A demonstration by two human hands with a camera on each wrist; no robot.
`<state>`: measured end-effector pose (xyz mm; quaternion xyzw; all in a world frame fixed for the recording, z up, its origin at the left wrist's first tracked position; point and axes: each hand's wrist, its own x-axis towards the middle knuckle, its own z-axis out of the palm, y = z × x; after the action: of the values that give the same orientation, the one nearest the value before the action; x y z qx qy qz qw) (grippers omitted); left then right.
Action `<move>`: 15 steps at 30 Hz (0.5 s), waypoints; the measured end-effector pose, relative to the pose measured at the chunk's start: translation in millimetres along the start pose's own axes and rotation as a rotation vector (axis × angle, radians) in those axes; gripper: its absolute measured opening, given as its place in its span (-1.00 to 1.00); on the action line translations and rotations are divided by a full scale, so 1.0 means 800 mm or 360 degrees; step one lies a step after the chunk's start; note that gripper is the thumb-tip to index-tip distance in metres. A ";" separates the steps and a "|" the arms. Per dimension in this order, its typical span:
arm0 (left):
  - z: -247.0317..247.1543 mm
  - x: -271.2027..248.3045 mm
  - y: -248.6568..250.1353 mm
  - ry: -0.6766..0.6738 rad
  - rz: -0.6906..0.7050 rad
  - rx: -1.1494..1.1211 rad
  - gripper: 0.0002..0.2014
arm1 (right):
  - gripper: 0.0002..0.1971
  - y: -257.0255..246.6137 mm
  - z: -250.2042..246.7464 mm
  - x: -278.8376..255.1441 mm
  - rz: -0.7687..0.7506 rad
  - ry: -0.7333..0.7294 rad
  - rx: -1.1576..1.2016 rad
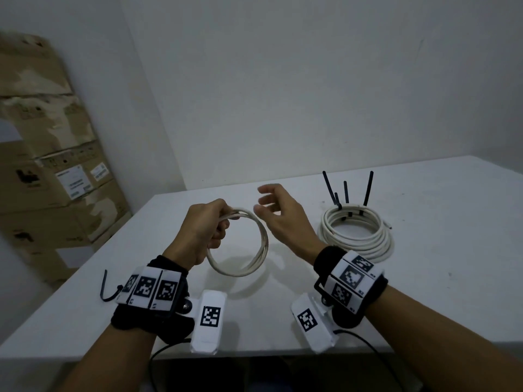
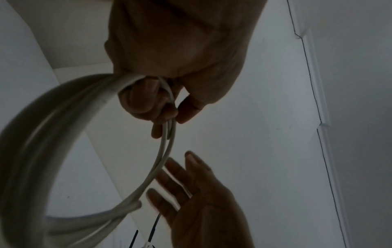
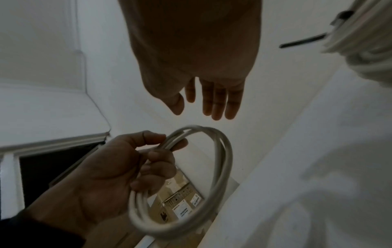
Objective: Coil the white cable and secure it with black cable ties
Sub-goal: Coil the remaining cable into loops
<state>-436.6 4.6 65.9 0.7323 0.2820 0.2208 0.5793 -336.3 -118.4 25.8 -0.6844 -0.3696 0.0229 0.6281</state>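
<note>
The left hand holds a small coil of white cable above the desk, its grip closed around the loops. The right hand hovers just beside the coil, fingers spread, holding nothing. A larger tied coil lies to the right, black cable ties sticking up.

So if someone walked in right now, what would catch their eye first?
Probably the small white cable coil held up over the middle of the table by the left hand, with the open right hand beside it. Next, the bigger tied coil lying to the right, black cable ties sticking up.
</note>
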 end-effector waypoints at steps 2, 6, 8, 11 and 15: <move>0.001 -0.003 0.001 -0.0046 -0.0001 0.0080 -0.71 | -0.62 -0.008 0.000 0.005 -0.0241 -0.0169 -0.0265; 0.002 -0.006 0.008 -0.0122 -0.0008 0.0107 -0.79 | -0.67 -0.019 0.007 0.014 -0.0544 -0.0502 -0.0862; 0.000 -0.004 0.011 -0.0159 -0.0028 0.0083 -0.84 | -0.76 -0.022 0.009 0.018 -0.0651 -0.0503 -0.1020; -0.007 -0.004 0.012 -0.0213 -0.0059 0.0032 -0.87 | -0.75 -0.025 0.010 0.020 -0.0710 -0.0492 -0.1174; -0.018 0.000 0.008 -0.0175 -0.0065 -0.0002 -0.88 | -0.75 -0.021 0.020 0.018 -0.0696 -0.0593 -0.1357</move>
<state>-444.6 13.8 75.3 0.7371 0.2645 0.1685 0.5986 -342.2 -98.1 43.1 -0.7707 -0.5862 -0.1402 0.2068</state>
